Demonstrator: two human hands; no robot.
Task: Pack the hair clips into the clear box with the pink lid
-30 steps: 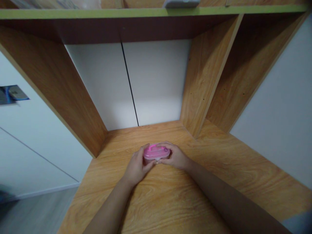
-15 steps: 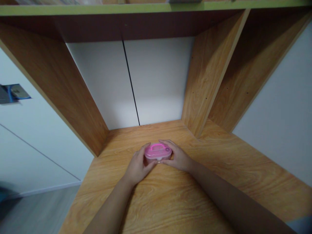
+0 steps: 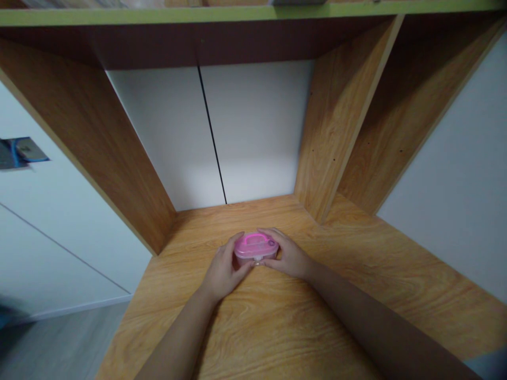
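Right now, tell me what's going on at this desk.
A person has both hands around a small box with a pink lid. The left hand cups its left side and the right hand its right side. The lid is on, and the box appears to rest on the wooden desk, near the back under a shelf. A white wall lies behind.
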